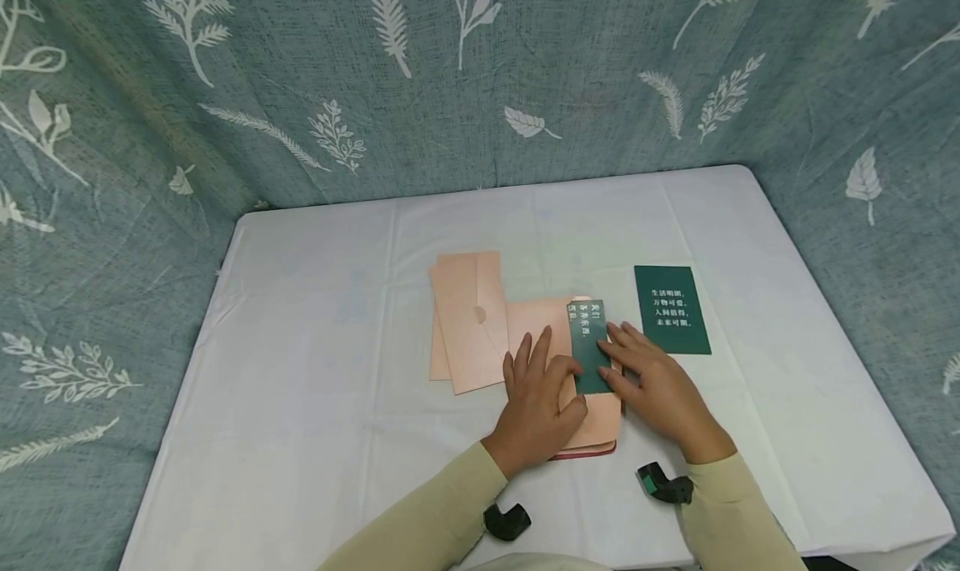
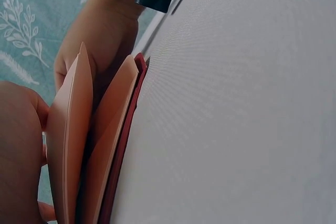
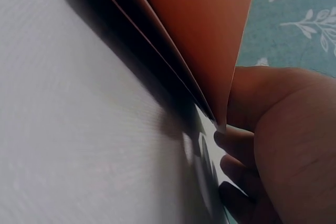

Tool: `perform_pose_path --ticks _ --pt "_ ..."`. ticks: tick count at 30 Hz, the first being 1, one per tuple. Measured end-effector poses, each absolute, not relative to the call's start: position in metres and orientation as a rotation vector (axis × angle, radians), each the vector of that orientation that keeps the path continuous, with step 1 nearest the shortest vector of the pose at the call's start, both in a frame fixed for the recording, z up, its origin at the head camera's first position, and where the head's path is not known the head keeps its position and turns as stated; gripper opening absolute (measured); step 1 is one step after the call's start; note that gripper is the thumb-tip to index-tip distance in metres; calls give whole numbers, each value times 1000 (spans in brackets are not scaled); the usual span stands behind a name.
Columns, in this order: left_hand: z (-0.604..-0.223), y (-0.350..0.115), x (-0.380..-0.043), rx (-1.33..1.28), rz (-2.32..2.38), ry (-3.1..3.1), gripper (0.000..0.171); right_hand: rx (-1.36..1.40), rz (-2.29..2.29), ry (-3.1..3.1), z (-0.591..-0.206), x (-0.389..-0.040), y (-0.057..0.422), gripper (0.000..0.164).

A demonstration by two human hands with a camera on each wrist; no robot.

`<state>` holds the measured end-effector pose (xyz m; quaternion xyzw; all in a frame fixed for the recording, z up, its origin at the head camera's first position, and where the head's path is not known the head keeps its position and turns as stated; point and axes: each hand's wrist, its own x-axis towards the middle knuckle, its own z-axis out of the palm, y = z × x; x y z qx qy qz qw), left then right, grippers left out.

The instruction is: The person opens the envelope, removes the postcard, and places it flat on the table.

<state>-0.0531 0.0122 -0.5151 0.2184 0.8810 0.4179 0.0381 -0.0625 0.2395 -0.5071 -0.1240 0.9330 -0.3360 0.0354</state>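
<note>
A dark green card (image 1: 592, 346) with white characters lies over a peach envelope (image 1: 602, 421) on the white-covered table. My left hand (image 1: 534, 396) is spread over the left side of the envelope, its bent index fingertip at the card's left edge. From the other side, my right hand (image 1: 660, 388) touches the right edge of card and envelope with extended fingers and thumb. In the left wrist view, peach paper (image 2: 68, 145) bows up from the layers below, with left fingertips against its outer face. The right wrist view has the right fingers (image 3: 239, 148) beside the lower corner of the raised paper.
More peach envelopes (image 1: 468, 321) overlap to the left of the hands. Another green card (image 1: 672, 310) with white text lies at the right. Something with a dark red edge (image 2: 126, 135) sits under the envelope. Leaf-patterned blue-green curtains (image 1: 480, 96) surround the table (image 1: 300, 346).
</note>
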Motion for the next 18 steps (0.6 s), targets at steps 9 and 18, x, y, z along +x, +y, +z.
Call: perform_pose_path --ticks 9,18 --pt "-514 12 -54 664 1285 2693 31 -376 -1049 2886 -504 -62 243 48" --pt "-517 12 -53 666 1284 2698 30 -353 -1072 2890 -503 -61 247 48"
